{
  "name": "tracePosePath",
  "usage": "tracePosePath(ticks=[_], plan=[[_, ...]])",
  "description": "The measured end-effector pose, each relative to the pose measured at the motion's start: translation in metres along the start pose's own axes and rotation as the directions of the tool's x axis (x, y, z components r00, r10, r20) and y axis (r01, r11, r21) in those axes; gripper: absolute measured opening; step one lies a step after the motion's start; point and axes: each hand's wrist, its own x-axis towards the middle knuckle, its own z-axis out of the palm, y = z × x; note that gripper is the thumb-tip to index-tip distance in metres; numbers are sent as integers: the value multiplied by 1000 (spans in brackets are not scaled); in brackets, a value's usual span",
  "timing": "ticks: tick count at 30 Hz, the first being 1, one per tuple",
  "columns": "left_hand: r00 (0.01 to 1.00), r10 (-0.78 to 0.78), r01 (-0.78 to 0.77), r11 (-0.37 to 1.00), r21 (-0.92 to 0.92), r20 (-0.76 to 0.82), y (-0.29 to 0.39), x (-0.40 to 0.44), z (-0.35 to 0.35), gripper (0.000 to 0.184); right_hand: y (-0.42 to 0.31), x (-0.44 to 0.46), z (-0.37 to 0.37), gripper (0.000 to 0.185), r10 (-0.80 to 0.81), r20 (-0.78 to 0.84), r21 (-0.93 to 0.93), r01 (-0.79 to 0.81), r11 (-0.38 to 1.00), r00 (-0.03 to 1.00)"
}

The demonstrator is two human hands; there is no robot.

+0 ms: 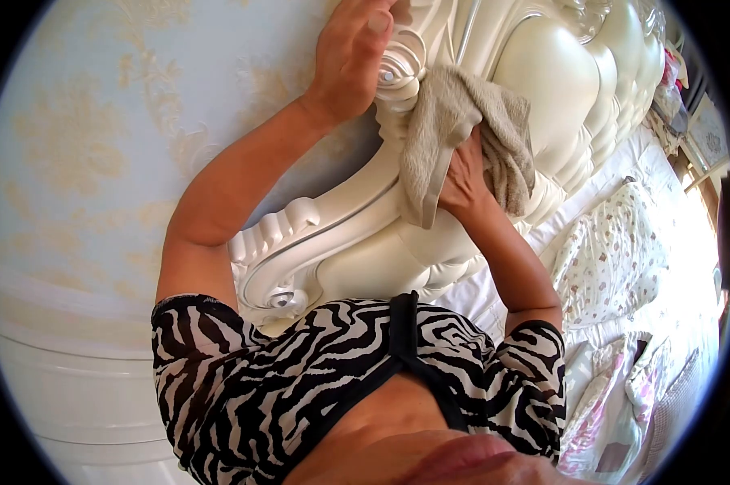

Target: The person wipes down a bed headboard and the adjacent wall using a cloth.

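Observation:
My right hand is tucked into a beige fluffy cloth, which drapes over it on both sides. The cloth lies against the cream headboard, which has tufted padding and a carved, scrolled frame. Most of the right fingers are hidden under the folds. At the top edge my left hand is on the carved scroll at the headboard's outer side, thumb on the near side. Its other fingers curl round the carving and are partly cut off by the frame.
Right of the headboard, a patterned pillow lies on white bedding, with folded floral bedding nearer. A pale wall with a beige floral pattern runs along the left. Carved scrollwork juts out below my left forearm.

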Motion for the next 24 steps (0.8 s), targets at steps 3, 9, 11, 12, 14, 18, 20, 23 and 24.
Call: tracePosePath(ticks=[3,9,11,12,14,18,20,23,24], plan=[[999,38,-38,999,-9,-31,-16,-3,5,81,5,37,-6,52,-50,-159,-55,42,998,986],[999,26,-29,995,-90,-30,2,-1,5,80,16,69,-10,47,-87,-350,-42,77,996,933],[998,47,-50,992,-112,-31,-6,0,5,79,12,55,-17,55,-62,-195,104,83,991,979],[997,68,-72,990,-124,-39,-19,-1,7,78,13,55,-18,53,-52,-232,121,82,989,971],[997,58,-64,990,-125,-50,-18,-2,6,75,17,55,-16,50,-33,-299,160,85,983,954],[991,96,-97,995,-4,-94,-21,-3,6,70,24,68,-19,38,-65,-376,294,186,938,924],[982,150,-145,988,52,-111,-29,-1,7,68,18,73,-29,34,-158,-393,152,233,960,906],[981,165,-159,985,62,-102,-31,-4,7,65,14,72,-36,33,-197,-396,61,240,969,897],[981,162,-155,986,67,-104,-30,-5,8,65,16,72,-36,32,-231,-454,63,290,955,860]])
